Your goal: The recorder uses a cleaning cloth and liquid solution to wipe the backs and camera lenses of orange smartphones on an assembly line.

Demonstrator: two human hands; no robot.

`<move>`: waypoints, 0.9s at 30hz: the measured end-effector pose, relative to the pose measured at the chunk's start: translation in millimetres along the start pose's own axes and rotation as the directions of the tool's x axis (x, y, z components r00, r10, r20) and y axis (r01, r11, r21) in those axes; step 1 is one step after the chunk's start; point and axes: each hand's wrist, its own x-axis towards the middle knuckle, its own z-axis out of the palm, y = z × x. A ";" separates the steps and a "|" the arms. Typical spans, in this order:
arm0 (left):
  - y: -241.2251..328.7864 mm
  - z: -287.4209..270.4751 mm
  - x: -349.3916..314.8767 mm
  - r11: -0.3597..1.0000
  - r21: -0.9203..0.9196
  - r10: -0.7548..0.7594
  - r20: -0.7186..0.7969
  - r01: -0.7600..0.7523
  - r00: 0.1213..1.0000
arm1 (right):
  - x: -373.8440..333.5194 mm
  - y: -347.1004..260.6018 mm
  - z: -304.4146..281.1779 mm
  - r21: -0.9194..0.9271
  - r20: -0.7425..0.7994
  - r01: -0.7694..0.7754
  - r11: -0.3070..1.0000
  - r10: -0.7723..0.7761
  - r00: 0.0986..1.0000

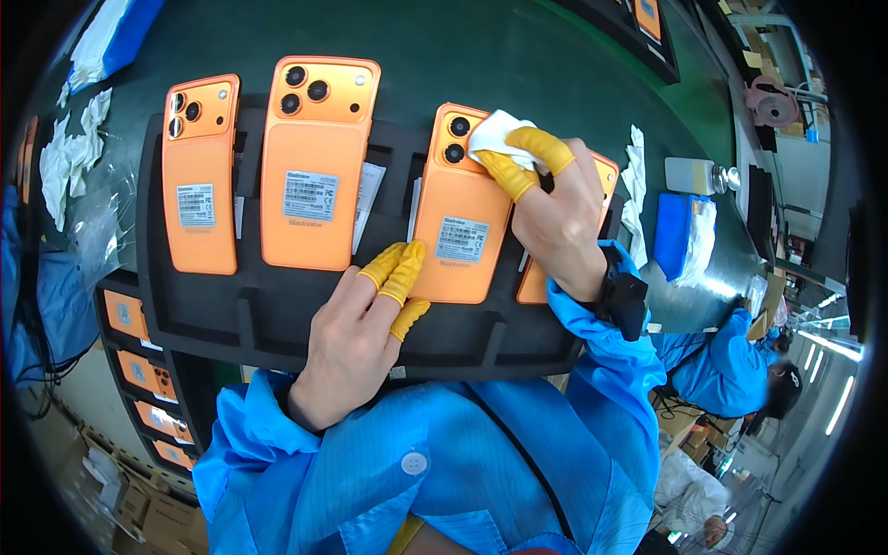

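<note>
An orange smartphone (450, 264) lies back side up in a black foam tray (305, 319), its camera lenses at the far end and a silver label on its back. My right hand (560, 217), with yellow finger cots, pinches a folded white wipe (498, 137) against the phone's camera area. At the phone's lower left edge rest the yellow-cotted fingertips of my left hand (356, 333), fingers stretched out and partly together. Two similar orange phones, a larger-looking one (313, 245) and another (200, 245) farther left, sit in the tray. A further phone (533, 285) is mostly hidden behind my right hand.
Crumpled white wipes (69, 162) and clear plastic film (102, 222) lie at left. On the right stand a clear bottle (689, 174) and a blue box of wipes (673, 231). A tray with more orange phones (125, 314) is below left. A co-worker in blue (731, 365) is at right.
</note>
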 end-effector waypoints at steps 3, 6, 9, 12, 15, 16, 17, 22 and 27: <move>-0.5 -0.1 0.6 1.000 -0.002 0.021 -0.014 -0.021 1.000 | -3.7 0.4 -3.1 0.003 0.016 0.022 1.000 -0.022 1.000; -0.4 0.8 -4.1 0.999 -0.004 -0.038 0.033 0.038 0.999 | -1.4 0.2 -9.2 -0.034 0.001 0.015 0.999 -0.015 1.000; 0.5 0.3 -3.4 0.998 -0.007 -0.054 0.041 0.054 0.998 | 0.5 -1.2 -3.7 -0.023 -0.023 -0.018 1.000 0.017 1.000; 0.1 0.6 -3.3 0.998 -0.019 -0.052 0.024 0.052 0.998 | -2.7 0.6 -1.2 0.007 0.014 -0.013 1.000 0.013 1.000; 0.2 0.6 -3.6 0.999 -0.017 -0.051 0.027 0.051 0.998 | -2.5 -2.1 -7.9 -0.013 0.025 -0.010 1.000 0.011 1.000; 0.2 0.2 -3.4 0.999 -0.013 -0.050 0.031 0.050 0.998 | -2.3 -0.9 -9.9 -0.034 0.009 -0.005 0.999 0.005 1.000; 0.0 0.6 -3.6 0.999 -0.011 -0.050 0.031 0.050 0.998 | -3.2 -0.2 -10.4 -0.053 -0.005 0.000 0.999 0.000 1.000; 1.2 0.4 -1.7 0.998 -0.011 -0.061 0.038 0.062 0.997 | -1.3 -0.2 -0.5 -0.017 -0.006 -0.014 1.000 0.014 1.000; 1.7 0.7 -2.2 0.999 -0.012 -0.050 0.016 0.051 0.999 | -6.4 -4.8 -8.3 0.035 0.043 -0.035 0.999 0.033 0.999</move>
